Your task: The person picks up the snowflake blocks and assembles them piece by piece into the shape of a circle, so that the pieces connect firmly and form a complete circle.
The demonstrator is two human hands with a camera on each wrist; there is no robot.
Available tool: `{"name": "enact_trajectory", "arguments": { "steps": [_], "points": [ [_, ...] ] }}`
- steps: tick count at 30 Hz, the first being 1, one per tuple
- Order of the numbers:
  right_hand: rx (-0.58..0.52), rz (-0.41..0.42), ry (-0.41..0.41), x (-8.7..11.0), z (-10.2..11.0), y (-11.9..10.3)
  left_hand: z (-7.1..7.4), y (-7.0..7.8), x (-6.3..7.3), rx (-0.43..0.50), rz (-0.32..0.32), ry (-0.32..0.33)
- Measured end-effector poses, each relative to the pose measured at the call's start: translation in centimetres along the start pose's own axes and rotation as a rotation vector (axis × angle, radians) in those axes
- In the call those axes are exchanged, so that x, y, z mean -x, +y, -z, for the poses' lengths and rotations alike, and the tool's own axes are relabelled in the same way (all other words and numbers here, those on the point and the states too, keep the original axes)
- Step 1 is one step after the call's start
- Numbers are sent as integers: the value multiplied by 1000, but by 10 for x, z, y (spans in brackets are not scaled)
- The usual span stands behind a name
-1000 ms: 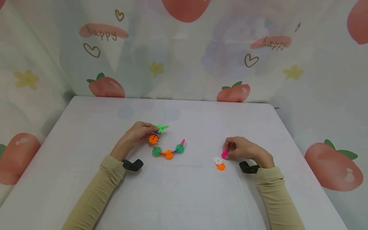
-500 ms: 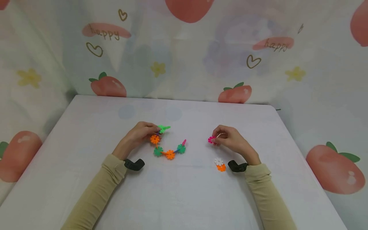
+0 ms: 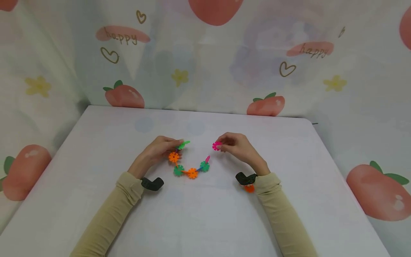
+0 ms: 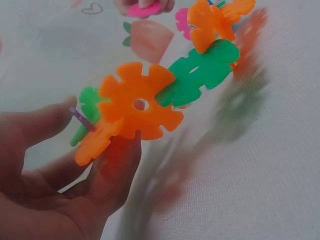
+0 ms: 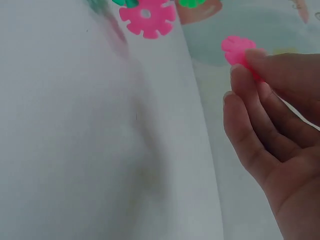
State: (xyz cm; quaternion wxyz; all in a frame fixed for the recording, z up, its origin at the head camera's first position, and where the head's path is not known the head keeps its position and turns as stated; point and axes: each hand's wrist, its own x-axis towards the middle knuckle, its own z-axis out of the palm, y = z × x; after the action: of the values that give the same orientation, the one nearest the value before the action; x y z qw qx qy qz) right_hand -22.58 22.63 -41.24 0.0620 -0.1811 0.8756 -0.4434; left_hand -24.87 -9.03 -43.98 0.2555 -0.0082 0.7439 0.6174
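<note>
A curved chain of slotted plastic snowflake discs [image 3: 192, 173] hangs from my left hand [image 3: 155, 151]. Thumb and fingers pinch it near the bright green end; a purple, an orange [image 4: 122, 90] and a dark green disc [image 4: 200, 72] follow close by. At the chain's other end is a pink disc [image 5: 149, 20], joined to a dark green one. My right hand [image 3: 239, 148] pinches a separate pink snowflake disc [image 5: 237, 50] between thumb and fingertips. That disc is held up above and slightly right of the chain's pink end in the head view, apart from it.
An orange disc [image 3: 249, 188] lies on the white table [image 3: 192, 221], partly behind the right wrist camera [image 3: 245, 178]. Another camera [image 3: 152, 184] sits at the left wrist. A printed curtain [image 3: 208, 64] stands along the table's back edge.
My right hand has lifted the pink disc off the table beside the white and orange discs and carried it left towards the chain. The white disc is now hidden. My left hand has barely moved.
</note>
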Motion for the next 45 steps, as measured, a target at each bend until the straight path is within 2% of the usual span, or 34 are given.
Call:
{"name": "enact_trajectory", "arguments": {
  "steps": [8, 19, 23, 30, 45],
  "points": [
    [-9, 9, -3, -25, -22, -7, -2, 1, -1, -14, 4, -8],
    [-20, 16, -46, -47, -40, -18, -2, 3, -1, -4, -4, -24],
    [-43, 7, -61, -50, -45, -19, -3, 4, 0, -11, -16, -18],
    [-97, 24, -40, -54, -54, -19, -2, 4, 2, -32, -50, 14],
    [-111, 14, -63, -56, -57, -21, -3, 6, 4, -55, -74, -19]
  ]
}}
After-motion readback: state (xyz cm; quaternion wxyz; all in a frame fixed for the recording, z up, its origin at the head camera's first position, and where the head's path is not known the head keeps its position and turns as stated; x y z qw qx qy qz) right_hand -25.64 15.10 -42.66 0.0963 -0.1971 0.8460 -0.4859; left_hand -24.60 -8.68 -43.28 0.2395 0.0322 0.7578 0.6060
